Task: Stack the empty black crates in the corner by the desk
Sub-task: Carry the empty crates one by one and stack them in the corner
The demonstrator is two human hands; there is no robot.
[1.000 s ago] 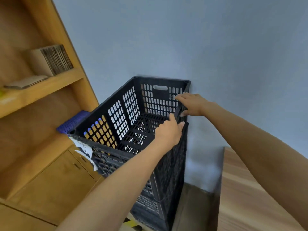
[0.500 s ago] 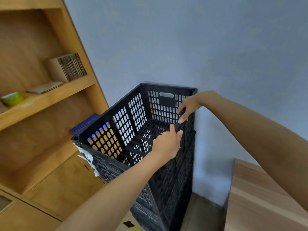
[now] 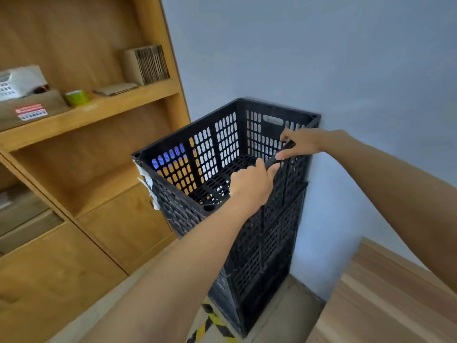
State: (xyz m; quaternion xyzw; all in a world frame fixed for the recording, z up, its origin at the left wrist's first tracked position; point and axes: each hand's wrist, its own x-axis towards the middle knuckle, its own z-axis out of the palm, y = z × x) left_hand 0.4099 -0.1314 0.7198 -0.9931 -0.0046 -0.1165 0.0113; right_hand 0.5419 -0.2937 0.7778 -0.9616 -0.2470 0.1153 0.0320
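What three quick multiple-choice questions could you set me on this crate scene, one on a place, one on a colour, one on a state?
1. Where does the top crate sit?
A. on a lower black crate in the corner
B. on the wooden desk
C. on the shelf

2. What colour is the tape roll on the shelf?
A. red
B. green
C. white

3. What is inside the top crate?
A. folded cardboard
B. a blue basket
C. nothing

Answers:
1 A: black crate walls continue below it down to the floor, beside the wall.
2 B: the roll beside the brown box is green.
3 C: its slotted floor is bare, while the left hand and right hand grip its right rim.
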